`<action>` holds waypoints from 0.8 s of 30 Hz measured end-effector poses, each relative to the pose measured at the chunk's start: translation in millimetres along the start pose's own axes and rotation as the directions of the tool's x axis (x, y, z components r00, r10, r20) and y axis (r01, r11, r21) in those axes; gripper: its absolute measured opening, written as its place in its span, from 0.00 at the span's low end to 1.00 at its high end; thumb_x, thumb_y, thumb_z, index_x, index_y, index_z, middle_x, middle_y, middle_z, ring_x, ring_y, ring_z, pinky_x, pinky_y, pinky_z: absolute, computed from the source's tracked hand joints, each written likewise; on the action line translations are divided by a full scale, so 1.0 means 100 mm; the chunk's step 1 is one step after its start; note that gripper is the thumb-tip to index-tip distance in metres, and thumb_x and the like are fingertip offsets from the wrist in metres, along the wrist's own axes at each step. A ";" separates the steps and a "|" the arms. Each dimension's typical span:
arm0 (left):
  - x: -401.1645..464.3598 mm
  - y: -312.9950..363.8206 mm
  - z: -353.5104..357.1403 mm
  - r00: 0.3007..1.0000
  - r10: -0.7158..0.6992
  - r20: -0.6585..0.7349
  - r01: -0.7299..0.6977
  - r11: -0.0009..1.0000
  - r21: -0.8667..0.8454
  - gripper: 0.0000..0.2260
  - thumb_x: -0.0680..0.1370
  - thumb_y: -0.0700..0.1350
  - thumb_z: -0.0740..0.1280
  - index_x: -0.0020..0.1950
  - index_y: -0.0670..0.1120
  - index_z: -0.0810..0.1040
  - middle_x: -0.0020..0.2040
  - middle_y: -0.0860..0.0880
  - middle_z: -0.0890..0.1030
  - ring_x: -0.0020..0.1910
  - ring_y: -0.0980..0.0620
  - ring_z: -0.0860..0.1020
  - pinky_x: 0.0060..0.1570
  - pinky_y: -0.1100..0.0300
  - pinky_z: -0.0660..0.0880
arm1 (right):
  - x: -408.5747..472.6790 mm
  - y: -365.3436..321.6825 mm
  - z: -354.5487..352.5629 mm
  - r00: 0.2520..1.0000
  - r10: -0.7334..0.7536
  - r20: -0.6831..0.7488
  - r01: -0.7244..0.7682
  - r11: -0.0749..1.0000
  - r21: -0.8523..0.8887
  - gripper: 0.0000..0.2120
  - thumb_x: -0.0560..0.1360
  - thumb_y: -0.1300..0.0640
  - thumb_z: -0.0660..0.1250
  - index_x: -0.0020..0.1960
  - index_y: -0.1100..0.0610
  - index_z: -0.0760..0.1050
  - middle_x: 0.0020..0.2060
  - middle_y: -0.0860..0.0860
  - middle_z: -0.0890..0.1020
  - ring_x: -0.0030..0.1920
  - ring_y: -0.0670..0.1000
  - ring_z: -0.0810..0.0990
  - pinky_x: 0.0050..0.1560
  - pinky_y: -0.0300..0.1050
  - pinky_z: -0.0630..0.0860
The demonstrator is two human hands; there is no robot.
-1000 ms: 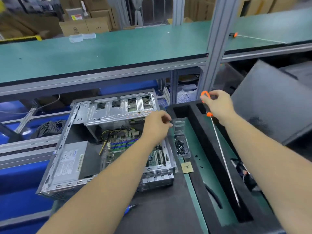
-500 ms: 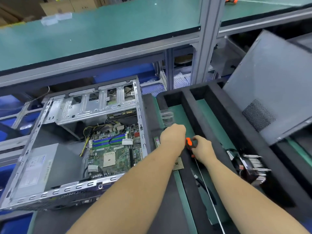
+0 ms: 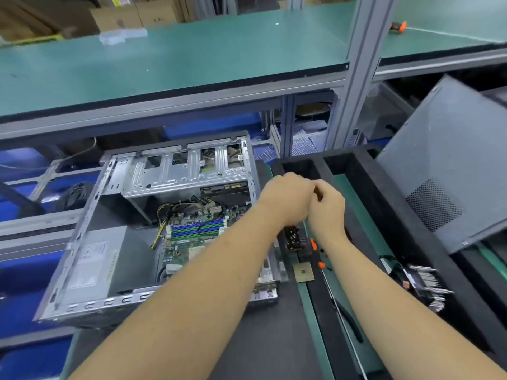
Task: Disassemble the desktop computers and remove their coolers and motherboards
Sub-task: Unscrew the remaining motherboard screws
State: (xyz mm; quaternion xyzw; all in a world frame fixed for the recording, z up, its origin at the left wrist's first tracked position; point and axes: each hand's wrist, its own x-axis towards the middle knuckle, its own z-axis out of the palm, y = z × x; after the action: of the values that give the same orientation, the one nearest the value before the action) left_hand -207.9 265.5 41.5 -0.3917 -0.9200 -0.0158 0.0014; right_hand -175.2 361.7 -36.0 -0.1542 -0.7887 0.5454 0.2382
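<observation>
Both hands now meet above the small clear screw box (image 3: 294, 238), just right of the open desktop case (image 3: 142, 237). Half a second ago the right hand (image 3: 326, 208) gripped the long orange-handled screwdriver (image 3: 319, 256); now that tool lies loose on the black foam tray (image 3: 365, 187) below the right wrist, shaft running back toward the person. Right hand's fingers are curled inward against the left hand (image 3: 286, 198), thumb tucked; looks like a pinch on something tiny, probably a screw, but no object is visible, so cannot tell what it holds. Left hand's fingers bend down and forward, fingertips hidden behind the knuckles, grip not readable either. Judgement: driver set down so a freed screw can be dropped into the box. Motherboard (image 3: 192, 237) sits inside the case, left of the left forearm, blue and green memory slots showing, yellow-black power cables (image 3: 164, 215) running at its far edge, so board removal is not done. A finned cooler (image 3: 422, 283) lies in the tray right of the right forearm, so that part looks out. A loose CPU chip (image 3: 303, 272) rests between the forearms. The grey side panel (image 3: 450, 165) leans far right.
</observation>
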 end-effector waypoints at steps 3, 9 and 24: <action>-0.51 -0.59 -0.32 0.962 0.060 -0.266 -0.062 0.998 0.003 0.06 0.75 0.43 0.59 0.45 0.47 0.75 0.38 0.50 0.74 0.40 0.50 0.67 0.37 0.56 0.63 | -0.06 -0.69 0.33 0.961 -0.264 0.082 0.265 0.964 0.002 0.09 0.69 0.65 0.59 0.35 0.56 0.76 0.29 0.46 0.77 0.32 0.44 0.74 0.34 0.38 0.68; -1.60 -1.51 0.16 0.913 -0.291 0.287 0.312 0.949 -0.031 0.05 0.78 0.44 0.62 0.52 0.47 0.74 0.47 0.47 0.79 0.48 0.44 0.79 0.40 0.55 0.71 | -0.37 -1.03 1.23 0.627 0.134 0.767 0.504 0.681 -0.531 0.08 0.76 0.62 0.62 0.40 0.60 0.76 0.36 0.55 0.78 0.36 0.54 0.76 0.38 0.49 0.76; -1.80 -1.68 0.81 0.670 -0.294 0.681 0.441 0.896 -0.047 0.08 0.78 0.35 0.62 0.40 0.41 0.70 0.37 0.45 0.70 0.41 0.45 0.71 0.43 0.51 0.71 | -0.60 -0.43 1.37 0.490 0.735 0.468 0.576 0.130 -0.807 0.07 0.78 0.57 0.61 0.52 0.59 0.76 0.43 0.53 0.76 0.44 0.54 0.77 0.51 0.47 0.79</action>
State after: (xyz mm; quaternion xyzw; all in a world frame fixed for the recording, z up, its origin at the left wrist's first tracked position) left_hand -203.7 21.9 -47.2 -0.1753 -0.9133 0.0272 -0.3667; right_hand -198.8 208.7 -47.9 -0.0262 -0.9085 -0.1170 -0.4004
